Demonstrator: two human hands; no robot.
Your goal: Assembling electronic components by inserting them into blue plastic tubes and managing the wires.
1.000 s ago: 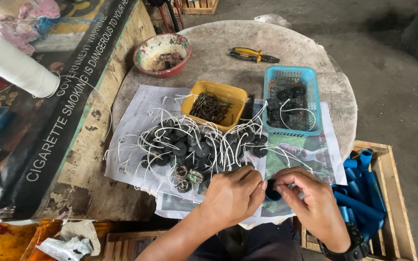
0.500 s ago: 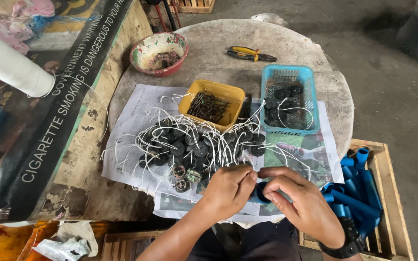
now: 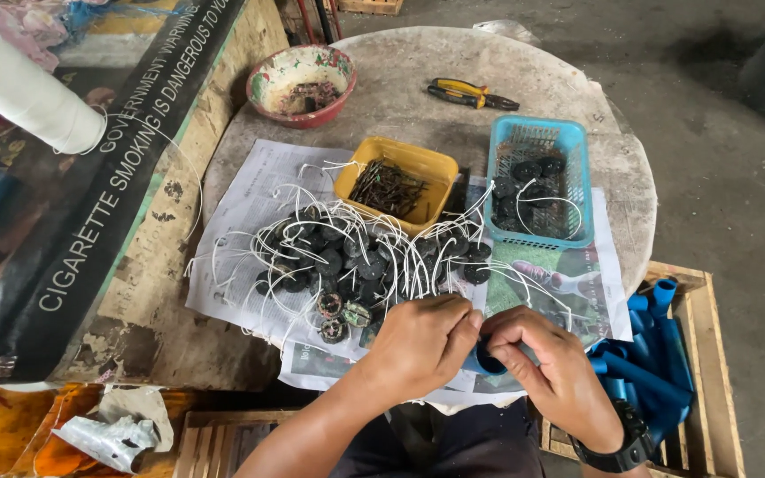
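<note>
**A:** ok so what's going on in the head view? what are the hands up to?

**B:** both are down at the near edge of the round worktop [image 3: 577, 88]. The left hand [image 3: 422, 341] and right hand [image 3: 551, 367] are pinched together around a small blue tube piece [image 3: 486, 360], fingers curled tight on it from either side. Right wrist has a black watch [image 3: 622, 447].

**A:** and the stuff around it?

**B:** just beyond the hands there's a pile of black discs with white strings [image 3: 347, 252] lying on newspaper [image 3: 241, 212]. Behind that, a yellow tray [image 3: 396, 184] of dark nails, and next to it a blue basket [image 3: 537, 177] with more discs. Further back: a red bowl [image 3: 301, 84] and yellow-handled pliers [image 3: 469, 93]. More blue tubes [image 3: 652, 367] sit in a wooden crate at the right, and a white string spool [image 3: 28, 88] is off to the left.
</note>
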